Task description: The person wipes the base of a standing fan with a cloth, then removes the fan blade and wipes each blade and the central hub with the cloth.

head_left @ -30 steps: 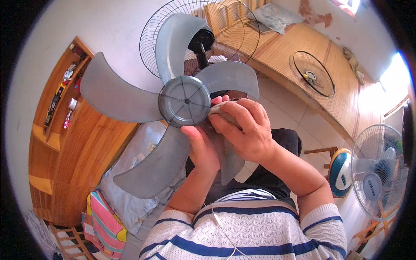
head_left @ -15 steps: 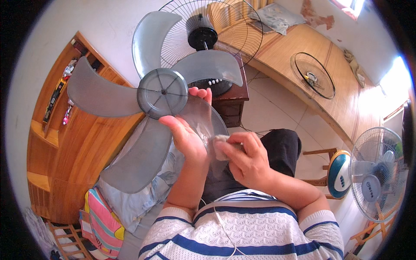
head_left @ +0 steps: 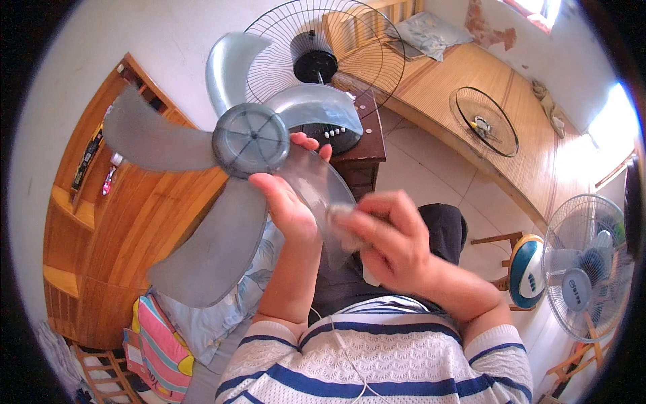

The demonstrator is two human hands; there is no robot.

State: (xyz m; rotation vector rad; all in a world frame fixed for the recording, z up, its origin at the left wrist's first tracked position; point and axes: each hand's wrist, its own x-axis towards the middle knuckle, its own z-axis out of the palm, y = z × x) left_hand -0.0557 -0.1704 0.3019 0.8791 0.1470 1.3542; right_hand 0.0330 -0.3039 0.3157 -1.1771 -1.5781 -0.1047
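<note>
In front of me I hold up a grey plastic fan blade (head_left: pixel 251 140) with a round hub and several broad, curved vanes. My left hand (head_left: pixel 293 209) grips one vane just below the hub, the thumb on the near side and fingertips showing past the far edge. My right hand (head_left: pixel 398 236), smeared by motion, pinches a crumpled greyish wad (head_left: pixel 343 225), cloth or tissue, against the outer part of that same vane. The vane under the wad is see-through and blurred.
Behind the blade stands a black fan (head_left: pixel 315 66) with its rear wire guard on a dark red cabinet (head_left: pixel 373 135). A front guard (head_left: pixel 486 124) lies on a mat-covered bed (head_left: pixel 431 81). Another fan (head_left: pixel 582 269) is at right. A wooden headboard (head_left: pixel 145 222) and striped pillow (head_left: pixel 161 343) are at left.
The fan blade has tilted and turned slightly, its lower-left vane dropping a little. My right hand has shifted slightly right with the wad, still at the same vane. My left hand keeps its grip.
</note>
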